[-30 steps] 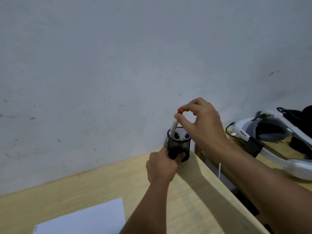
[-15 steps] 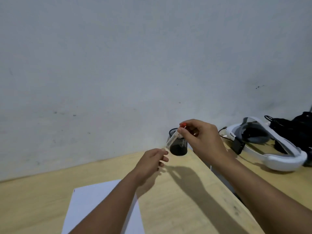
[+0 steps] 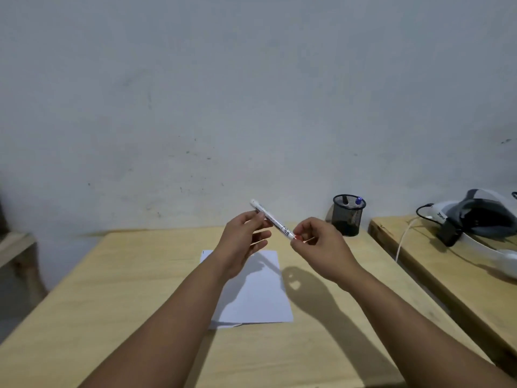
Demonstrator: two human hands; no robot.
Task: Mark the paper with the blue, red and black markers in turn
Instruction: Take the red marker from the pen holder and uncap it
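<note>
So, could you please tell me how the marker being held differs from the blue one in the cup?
The red marker is out over the paper, tilted, gripped by the left hand on the barrel and the right hand at its red cap. The blue marker stands in the mesh cup by the wall, untouched, with only its blue tip showing. Both appear capped.

Two hands (image 3: 243, 236) (image 3: 317, 247), three markers (image 3: 272, 221) (image 3: 359, 201) (image 3: 344, 200), one paper (image 3: 257, 292), one holder (image 3: 348, 217), two tables (image 3: 112, 303) (image 3: 447, 275).
</note>
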